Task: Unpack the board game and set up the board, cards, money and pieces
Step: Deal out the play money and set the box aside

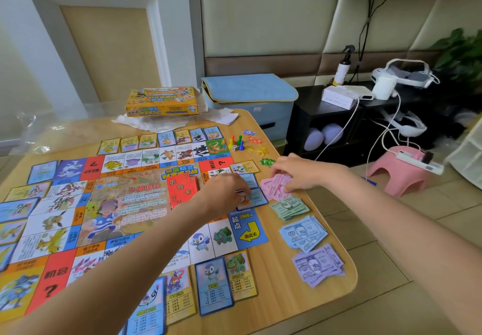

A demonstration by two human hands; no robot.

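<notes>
The right hand [294, 173] pinches the pink money [273, 187] by the board [104, 204]. The paper is thin and floppy, so hold the edges. The left hand [224, 191] maybe holds a card [251, 199].

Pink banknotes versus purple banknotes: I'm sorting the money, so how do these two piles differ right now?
The pink paper banknotes lie farthest up the money row, under the right hand, which rests on them; the purple paper banknotes lie nearest the camera, untouched. The pink pile sits beside the game board; the purple one sits near the wooden table's corner. Both are loosely fanned on the table.
</notes>
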